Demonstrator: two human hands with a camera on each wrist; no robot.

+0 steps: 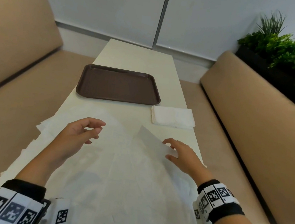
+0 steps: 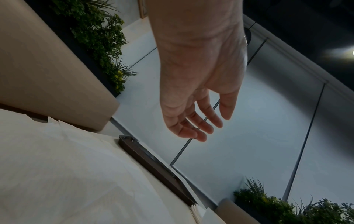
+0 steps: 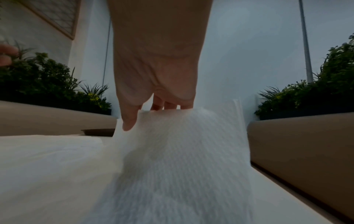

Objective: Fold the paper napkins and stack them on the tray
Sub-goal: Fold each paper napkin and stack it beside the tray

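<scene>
Several unfolded white paper napkins (image 1: 118, 164) lie spread over the near half of the table. My right hand (image 1: 170, 150) pinches the right edge of the top napkin (image 1: 150, 140) and holds it lifted off the pile. In the right wrist view the thumb lies in front of the napkin (image 3: 182, 151) and the fingers (image 3: 168, 106) behind it. My left hand (image 1: 96, 129) hovers over the left side of the pile, fingers loosely curled and holding nothing (image 2: 199, 124). A brown tray (image 1: 118, 84) lies bare beyond the pile. A folded napkin stack (image 1: 173, 117) sits at the tray's near right corner.
The long cream table (image 1: 140, 58) runs between two tan padded benches (image 1: 254, 115). Green plants (image 1: 289, 55) stand behind the right bench, and a white wall closes the far end. Napkin edges (image 1: 40, 126) hang over the table's left edge.
</scene>
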